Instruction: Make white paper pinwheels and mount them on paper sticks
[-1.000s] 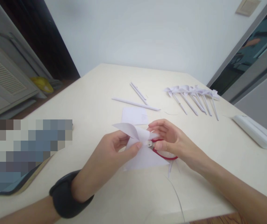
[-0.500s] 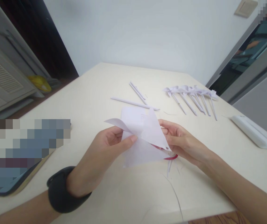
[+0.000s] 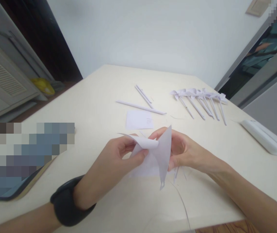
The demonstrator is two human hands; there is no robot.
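A white paper sheet (image 3: 165,149) with cut, curling flaps is held above the table between my two hands. My left hand (image 3: 122,157), wearing a black band on the wrist, pinches its left part with the thumb on top. At the right flap, which stands up and bends, my right hand (image 3: 186,149) grips the edge with thumb and fingers, some of them hidden behind the paper. Just beyond lies a flat square of white paper (image 3: 138,119). Farther back are a long paper stick (image 3: 140,107) and two shorter paper sticks (image 3: 143,95).
Several paper pinwheels (image 3: 201,97) on sticks lie in a row at the back right. A white plastic-looking packet (image 3: 264,136) rests by the right edge. Thin paper strips (image 3: 183,202) lie near the front. A pixelated patch covers the left side.
The sheet has come nearer and its right flap has turned upright, with my right hand shifting along it. The paper square shows more fully. A red-edged thing beneath the sheet is now hidden.
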